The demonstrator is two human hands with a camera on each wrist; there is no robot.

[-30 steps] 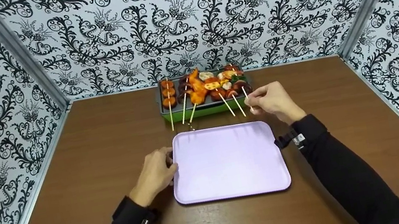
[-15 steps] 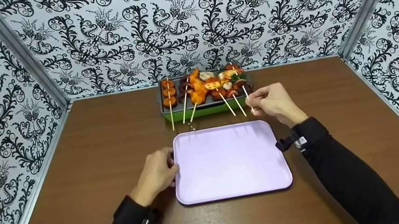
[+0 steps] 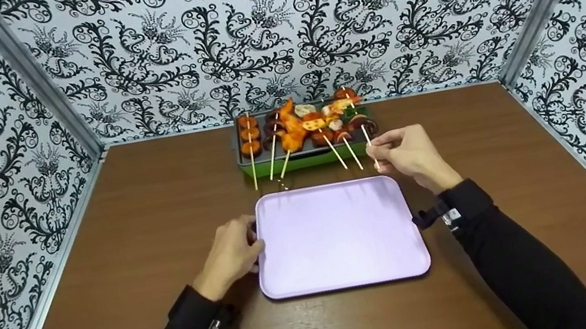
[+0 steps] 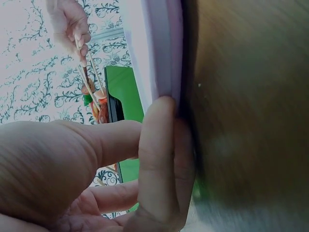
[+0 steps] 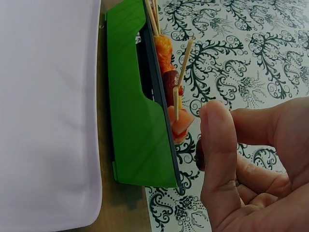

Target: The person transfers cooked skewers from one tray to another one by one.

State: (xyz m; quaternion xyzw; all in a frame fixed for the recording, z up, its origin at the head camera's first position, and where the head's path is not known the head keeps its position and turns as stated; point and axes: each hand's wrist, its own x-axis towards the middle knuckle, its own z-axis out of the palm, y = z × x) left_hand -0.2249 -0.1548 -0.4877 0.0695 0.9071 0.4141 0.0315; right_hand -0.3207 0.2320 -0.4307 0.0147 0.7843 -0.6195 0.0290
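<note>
The right hand pinches the stick of the rightmost skewer, its food at the right end of the green grill, beside the other skewers. The left hand grips the lilac tray by its left rim. Any lettering on the right wristband's pale patch is too small to read.

Working remotely, I can read no word, number, brand or sign on the lilac tray, the green grill or the patterned wall, and the pale patch at the right cuff is too small to decipher.
</note>
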